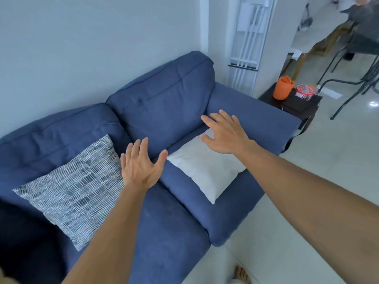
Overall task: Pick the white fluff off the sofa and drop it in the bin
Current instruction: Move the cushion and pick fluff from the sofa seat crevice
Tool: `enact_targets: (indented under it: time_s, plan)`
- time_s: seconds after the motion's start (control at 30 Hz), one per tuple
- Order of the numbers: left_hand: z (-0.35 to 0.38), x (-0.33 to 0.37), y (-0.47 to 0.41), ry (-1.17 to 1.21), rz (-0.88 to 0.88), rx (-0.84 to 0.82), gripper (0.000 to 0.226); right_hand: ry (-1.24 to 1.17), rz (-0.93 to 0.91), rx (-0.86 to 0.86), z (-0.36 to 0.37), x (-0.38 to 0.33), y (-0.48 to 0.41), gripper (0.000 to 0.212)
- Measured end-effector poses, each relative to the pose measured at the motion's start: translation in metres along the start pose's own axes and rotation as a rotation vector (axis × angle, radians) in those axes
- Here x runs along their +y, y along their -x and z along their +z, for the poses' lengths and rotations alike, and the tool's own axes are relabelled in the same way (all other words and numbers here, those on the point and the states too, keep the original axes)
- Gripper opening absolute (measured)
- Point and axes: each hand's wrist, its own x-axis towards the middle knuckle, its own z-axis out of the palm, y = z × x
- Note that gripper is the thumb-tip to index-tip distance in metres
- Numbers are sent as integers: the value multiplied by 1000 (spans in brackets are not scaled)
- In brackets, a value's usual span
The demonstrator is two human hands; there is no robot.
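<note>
Nearest the camera, two bare forearms reach out over the sofa [178, 232]. The left hand [141, 167] hovers above the seam between the two seat cushions, fingers straight and a little apart, holding nothing. The right hand [223, 134] hangs over the far corner of the white pillow [207, 171], fingers spread wide, also holding nothing; I cannot tell if it touches the pillow.

No white fluff shows on the blue cloth, so it is either too small to make out or hidden (it could also be lost against the white pillow). Such fluff would likely be almost weightless, soft and clingy on this weave. A fingertip pinch from above, thumb against forefinger, should lift it, with the pinch kept closed so it does not drift off.

The sofa is a matte, slightly napped blue fabric with plump, rounded cushions and piped seams. To the left leans a patterned pillow [78, 187], grey and white in short woven dashes. The white pillow is smooth, square and lies flat.

Beyond the armrest stands a dark side table [295, 107] with an orange cup [283, 88] and a red-lidded tin [305, 92]. No bin is in view. Farther off are thin metal chair legs [348, 83] on glossy pale floor.
</note>
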Motion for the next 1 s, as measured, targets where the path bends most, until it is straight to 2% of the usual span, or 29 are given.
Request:
enact_targets:
  time_s: [0.23, 0.43, 0.73, 1.0]
  plan:
    - [53, 88, -16, -43, -3, -51, 75, -51, 13, -84, 2, 99, -13, 61]
    - [105, 118, -40, -26, -34, -100, 76, -88, 62, -140, 19, 157, -26, 61]
    - [199, 125, -93, 10, -185, -253, 76, -99, 46, -246, 82, 208, -111, 62]
    - [255, 116, -134, 69, -423, -363, 75, -211, 106, -469, 156, 224, -172, 65]
